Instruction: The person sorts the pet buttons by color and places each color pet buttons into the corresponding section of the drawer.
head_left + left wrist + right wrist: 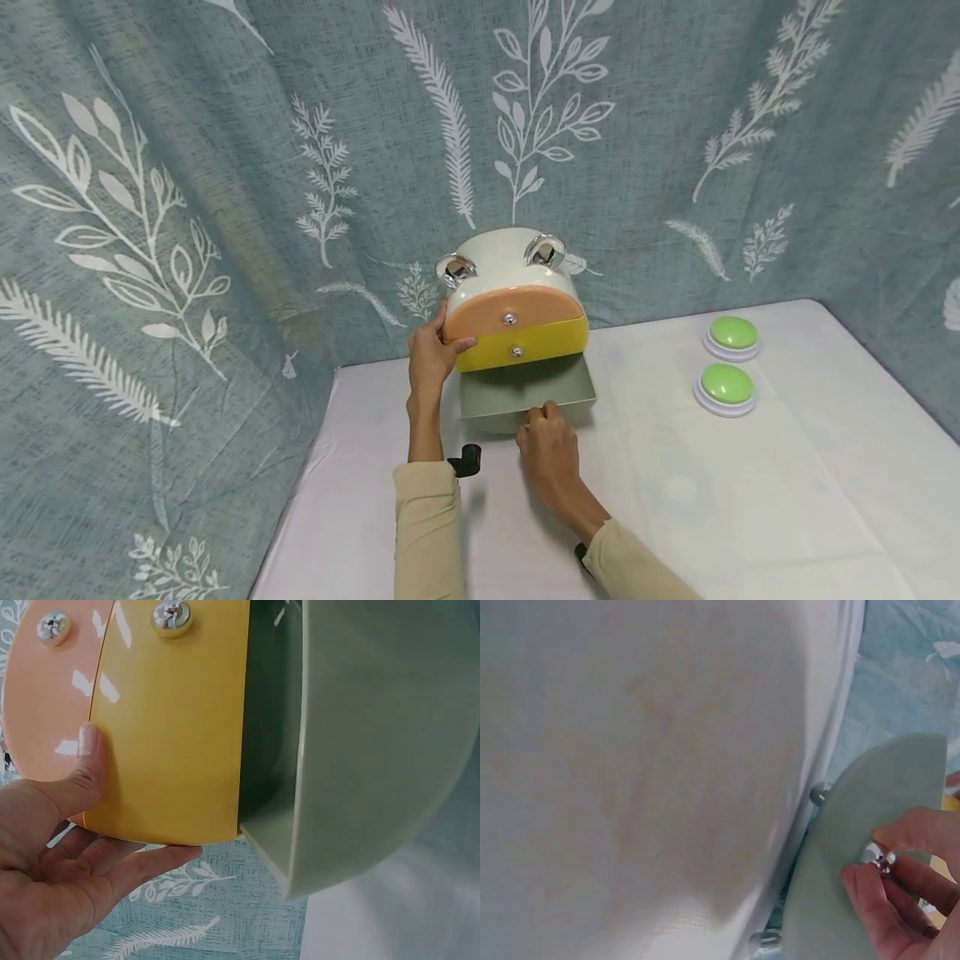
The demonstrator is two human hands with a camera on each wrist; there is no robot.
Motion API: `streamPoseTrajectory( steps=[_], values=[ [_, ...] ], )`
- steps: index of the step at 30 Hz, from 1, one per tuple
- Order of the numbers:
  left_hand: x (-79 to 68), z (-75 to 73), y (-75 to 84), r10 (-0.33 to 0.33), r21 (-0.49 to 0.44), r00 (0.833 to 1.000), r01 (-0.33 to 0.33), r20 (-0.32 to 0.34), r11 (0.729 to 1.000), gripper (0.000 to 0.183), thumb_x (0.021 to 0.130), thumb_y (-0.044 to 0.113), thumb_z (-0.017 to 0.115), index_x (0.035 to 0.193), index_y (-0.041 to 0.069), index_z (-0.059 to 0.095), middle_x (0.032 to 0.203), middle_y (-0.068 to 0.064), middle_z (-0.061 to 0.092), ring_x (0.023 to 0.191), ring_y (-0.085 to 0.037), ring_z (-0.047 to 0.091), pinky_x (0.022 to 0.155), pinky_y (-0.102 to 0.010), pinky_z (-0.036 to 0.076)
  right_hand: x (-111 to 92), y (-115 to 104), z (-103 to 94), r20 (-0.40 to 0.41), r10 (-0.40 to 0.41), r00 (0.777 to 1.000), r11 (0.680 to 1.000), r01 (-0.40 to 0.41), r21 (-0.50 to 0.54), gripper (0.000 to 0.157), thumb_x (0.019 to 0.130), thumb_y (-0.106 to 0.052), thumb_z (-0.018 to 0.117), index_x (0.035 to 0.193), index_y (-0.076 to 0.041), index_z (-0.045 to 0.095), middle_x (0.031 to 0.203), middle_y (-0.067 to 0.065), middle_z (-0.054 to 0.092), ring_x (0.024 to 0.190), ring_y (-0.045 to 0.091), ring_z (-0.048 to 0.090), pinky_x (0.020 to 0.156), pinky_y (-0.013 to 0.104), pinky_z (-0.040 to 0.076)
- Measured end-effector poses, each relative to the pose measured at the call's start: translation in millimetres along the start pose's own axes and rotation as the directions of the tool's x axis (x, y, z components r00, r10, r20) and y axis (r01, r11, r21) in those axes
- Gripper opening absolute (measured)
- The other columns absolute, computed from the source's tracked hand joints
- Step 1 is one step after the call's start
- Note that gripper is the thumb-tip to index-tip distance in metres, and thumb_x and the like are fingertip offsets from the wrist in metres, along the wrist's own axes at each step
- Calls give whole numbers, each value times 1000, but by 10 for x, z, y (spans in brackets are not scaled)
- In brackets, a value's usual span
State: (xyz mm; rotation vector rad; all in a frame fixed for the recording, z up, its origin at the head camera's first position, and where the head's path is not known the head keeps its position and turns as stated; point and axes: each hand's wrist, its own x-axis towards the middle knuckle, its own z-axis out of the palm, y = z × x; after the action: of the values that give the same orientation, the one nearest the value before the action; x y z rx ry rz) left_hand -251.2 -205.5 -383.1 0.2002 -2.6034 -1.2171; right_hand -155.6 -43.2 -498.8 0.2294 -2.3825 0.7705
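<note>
A small rounded chest of drawers [504, 265] with silver ring-like eyes on top stands near the back of the table. Its orange drawer [480, 315] and yellow drawer [172, 735] are closed, each with a silver knob. The green bottom drawer [487, 404] is pulled out towards me. My left hand [432, 358] grips the chest's left side, thumb on the front near the orange-yellow seam, fingers along the side. My right hand [549, 450] pinches the green drawer's silver knob [873, 853] between thumb and fingers.
Two green push buttons [727, 384] with white bases sit on the white-covered table [645, 517] to the right. A teal leaf-patterned curtain [360, 167] hangs close behind the chest and along the left side.
</note>
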Motion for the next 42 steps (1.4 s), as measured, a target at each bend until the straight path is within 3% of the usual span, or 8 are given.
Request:
streamPoseTrajectory(
  steps=[10, 16, 20, 26, 31, 35, 42],
  values=[
    [-9, 2, -19, 12, -7, 1000, -12, 4, 1000, 84, 87, 14, 84, 160, 15, 42, 146, -23, 61, 131, -41, 64, 105, -52, 56, 11, 27, -194, 114, 18, 993, 998, -25, 57, 14, 85, -12, 87, 85, -2, 77, 81, 7, 65, 65, 20, 67, 56, 34, 57],
    [-3, 3, -10, 5, 2, 1000, -5, 11, 1000, 85, 88, 18, 83, 161, 19, 40, 149, -21, 59, 132, -40, 63, 106, -51, 56, 215, 244, -520, 61, 48, 997, 994, -54, 98, 22, 90, -20, 83, 84, 0, 78, 77, 9, 68, 64, 19, 66, 56, 31, 55],
    [-4, -6, -9, -9, 4, 1000, 9, 18, 1000, 86, 88, 19, 83, 162, 20, 39, 150, -21, 59, 133, -40, 63, 106, -50, 56, 362, 515, -748, 28, 113, 993, 987, -115, 108, 19, 95, -14, 77, 90, 5, 78, 87, 15, 73, 70, 24, 71, 60, 38, 59],
    [-15, 19, -19, 1, -15, 1000, -1, 15, 1000, 85, 88, 16, 83, 161, 17, 39, 150, -21, 59, 132, -40, 63, 106, -50, 56, 502, 1125, -1023, -32, 157, 987, 987, -156, 42, 15, 95, -5, 74, 97, 10, 76, 101, 27, 73, 85, 43, 73, 72, 55, 58],
    [-18, 30, -35, 23, -11, 1000, -23, 3, 1000, 85, 87, 16, 83, 161, 16, 41, 148, -22, 60, 128, -41, 66, 103, -51, 58, 553, 1607, -1273, 86, 244, 966, 970, -244, -11, 27, 93, -3, 73, 115, 14, 70, 122, 41, 63, 107, 62, 61, 89, 68, 50],
    [-15, 29, -45, 11, -4, 1000, -11, 1, 1000, 84, 88, 18, 83, 161, 17, 41, 148, -22, 60, 129, -41, 65, 104, -52, 57, 552, 1895, -1411, 175, 302, 937, 953, -297, -57, 43, 90, -1, 75, 126, 18, 62, 135, 52, 48, 117, 74, 49, 92, 80, 43],
    [-7, 38, -44, 5, -7, 1000, -5, 8, 1000, 84, 88, 18, 82, 161, 20, 40, 148, -21, 60, 130, -40, 65, 105, -50, 56, 525, 2194, -1504, 283, 327, 902, 945, -309, -107, 65, 85, -5, 82, 138, 15, 51, 140, 58, 35, 126, 77, 38, 93, 86, 37]
  ],
)
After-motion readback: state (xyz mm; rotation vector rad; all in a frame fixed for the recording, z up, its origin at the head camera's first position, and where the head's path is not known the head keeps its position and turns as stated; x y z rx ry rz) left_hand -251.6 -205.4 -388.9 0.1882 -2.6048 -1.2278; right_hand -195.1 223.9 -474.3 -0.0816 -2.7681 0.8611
